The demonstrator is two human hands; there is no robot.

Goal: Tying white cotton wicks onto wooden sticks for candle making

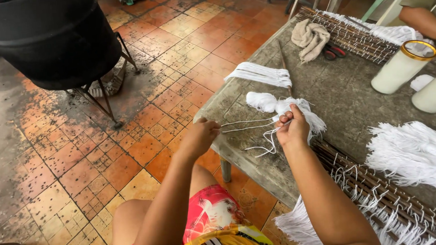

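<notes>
— Head view: left hand [199, 136] pinching white strands [247, 124], pulled taut leftward from right hand [292, 128]?
— Yes; running crosswise between both. Right fingers closed on tassel bundle [295, 107] above table [334, 93] edge, probably pinching.

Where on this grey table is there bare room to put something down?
The bare grey tabletop lies between the beige cloth, the white candle jar and the white fringe bundle. It is crowded near the right hand, the white cord bundle and the stick mat.
</notes>
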